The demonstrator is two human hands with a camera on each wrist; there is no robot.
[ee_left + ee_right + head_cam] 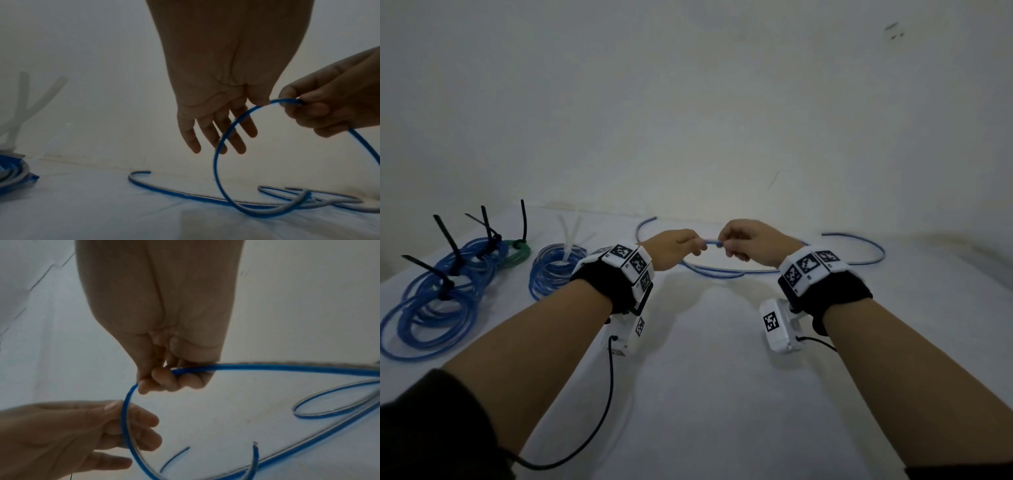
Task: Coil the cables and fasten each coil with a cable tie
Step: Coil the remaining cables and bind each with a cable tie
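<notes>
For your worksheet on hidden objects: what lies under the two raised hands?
Under the left hand and right hand, loose blue cable loops on the white table. The hands cover part of the loop.

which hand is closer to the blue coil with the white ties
Left. The left hand is above the table just right of the blue coil with white ties. The right hand is farther right, beyond the left, pinching the loose blue cable.
</notes>
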